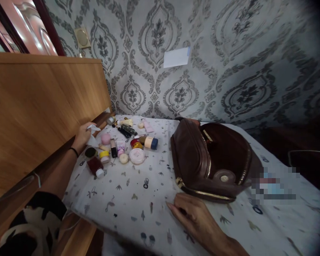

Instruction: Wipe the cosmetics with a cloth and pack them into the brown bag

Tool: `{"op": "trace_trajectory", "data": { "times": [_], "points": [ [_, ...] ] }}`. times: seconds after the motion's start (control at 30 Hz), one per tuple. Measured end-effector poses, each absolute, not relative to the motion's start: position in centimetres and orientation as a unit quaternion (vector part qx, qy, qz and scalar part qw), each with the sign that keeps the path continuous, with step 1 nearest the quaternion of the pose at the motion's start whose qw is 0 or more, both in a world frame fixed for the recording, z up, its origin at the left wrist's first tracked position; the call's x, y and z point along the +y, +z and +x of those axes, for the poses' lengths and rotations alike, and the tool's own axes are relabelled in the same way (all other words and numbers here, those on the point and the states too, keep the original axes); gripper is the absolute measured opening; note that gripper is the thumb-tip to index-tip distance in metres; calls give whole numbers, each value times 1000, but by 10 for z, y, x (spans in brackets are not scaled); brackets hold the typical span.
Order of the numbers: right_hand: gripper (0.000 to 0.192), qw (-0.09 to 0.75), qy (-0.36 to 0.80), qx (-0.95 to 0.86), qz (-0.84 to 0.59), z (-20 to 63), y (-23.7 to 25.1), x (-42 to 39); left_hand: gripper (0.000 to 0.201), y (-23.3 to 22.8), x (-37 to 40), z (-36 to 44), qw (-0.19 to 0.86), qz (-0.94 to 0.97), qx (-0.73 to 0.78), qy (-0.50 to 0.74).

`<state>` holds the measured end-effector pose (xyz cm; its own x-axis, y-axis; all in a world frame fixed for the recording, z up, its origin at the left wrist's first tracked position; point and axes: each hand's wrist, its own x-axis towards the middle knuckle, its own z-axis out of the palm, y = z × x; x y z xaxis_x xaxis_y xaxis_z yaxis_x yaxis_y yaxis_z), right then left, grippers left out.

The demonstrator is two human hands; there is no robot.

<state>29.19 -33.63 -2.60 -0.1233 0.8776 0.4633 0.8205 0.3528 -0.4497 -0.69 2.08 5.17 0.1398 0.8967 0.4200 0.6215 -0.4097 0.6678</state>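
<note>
My left hand (83,137) is at the far left of the bed by the wooden headboard, its fingers closed on a white crumpled tissue or small white packet (92,134). My right hand (193,217) rests flat on the patterned sheet just in front of an open brown leather bag (202,160), holding nothing. Between the hands lies a scatter of cosmetics: a dark red bottle with a white cap (95,166), a yellow-lidded jar (104,155), a round pink compact (137,155) and a beige tube with a blue cap (150,143).
The white printed bedsheet (128,202) covers the mattress. A wooden headboard (37,106) stands on the left and a patterned grey wall (202,71) behind. A blurred patch lies right of the bag. A dark chair edge (306,156) shows at the far right.
</note>
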Motion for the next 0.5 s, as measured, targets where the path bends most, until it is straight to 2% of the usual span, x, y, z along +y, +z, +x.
{"op": "trace_trajectory", "data": {
  "times": [0.2,0.5],
  "points": [
    [45,337,136,-718,-594,284,-41,-326,38,38,16,7,73,806,508,295],
    [44,368,195,-672,-612,285,-44,-326,48,45,-15,68,1,911,370,181]
  ]
}}
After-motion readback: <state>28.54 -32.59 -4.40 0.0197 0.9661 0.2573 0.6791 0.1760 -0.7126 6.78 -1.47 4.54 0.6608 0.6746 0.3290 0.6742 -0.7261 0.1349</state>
